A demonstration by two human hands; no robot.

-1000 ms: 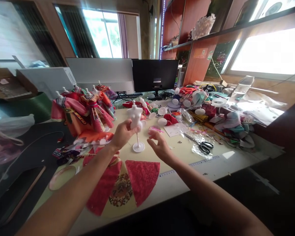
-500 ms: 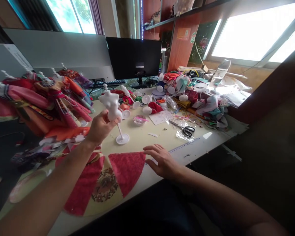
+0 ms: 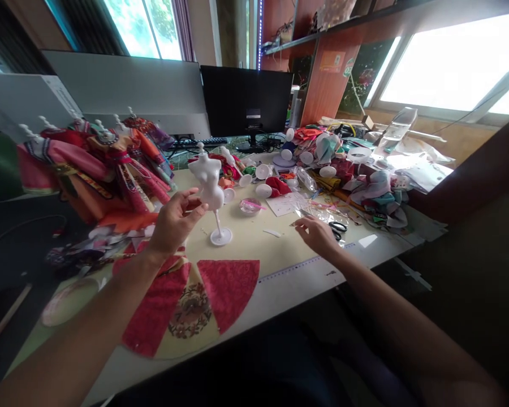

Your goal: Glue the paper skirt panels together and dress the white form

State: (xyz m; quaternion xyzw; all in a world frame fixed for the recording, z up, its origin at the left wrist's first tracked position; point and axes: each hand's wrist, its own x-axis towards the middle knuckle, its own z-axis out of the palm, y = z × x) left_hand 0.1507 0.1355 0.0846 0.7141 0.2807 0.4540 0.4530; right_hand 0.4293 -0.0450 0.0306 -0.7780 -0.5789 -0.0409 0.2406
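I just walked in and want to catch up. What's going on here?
Someone works at a cluttered desk. Their left hand, open, is at a small white mannequin standing upright; contact is unclear. Their right hand is beside the scissors; whether it grips anything is unclear. Red and cream fabric lies flat in front.

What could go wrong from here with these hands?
The white miniature dress form could topple if the left hand, close at its hip, bumps it: it stands on one thin stem. The right hand, close to the black-handled scissors, might knock or drag them.
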